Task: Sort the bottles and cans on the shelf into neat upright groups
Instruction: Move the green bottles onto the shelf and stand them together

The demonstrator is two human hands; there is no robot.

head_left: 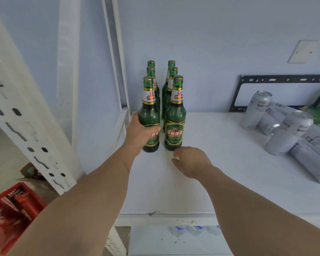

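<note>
Bottles: six green glass beer bottles stand upright at the far left of the white shelf (201, 163), two columns of three running front to back. Near-left bottle (149, 115) and near-right bottle (174, 115) head the columns; the four behind are partly hidden, only necks and caps clear. Spacing looks even. Judged: bottle group essentially done, the near-left one possibly getting a final nudge.

Cans: silver cans (284, 126) sit at the right of the shelf, well apart from the bottles. One can (255, 109) stands but leans; a second (288, 133) is tilted over the pile; several others lie flat on their sides, overlapping. Exact count cannot be told, since some run off the right edge. Judged: can group not started; this is the remaining half of the task, each can to be stood up and lined up.

Left hand (139, 133): fingers and thumb curled round the lower body of the near-left bottle, thumb across the label, firm grip. Bottle base appears to rest on the shelf.

Right hand (190, 161): holds nothing, fingers loosely curled and relaxed, hovering just beside and in front of the near-right bottle's base, not touching it.

Other: black metal bracket (283, 80) against the wall behind the cans.
</note>
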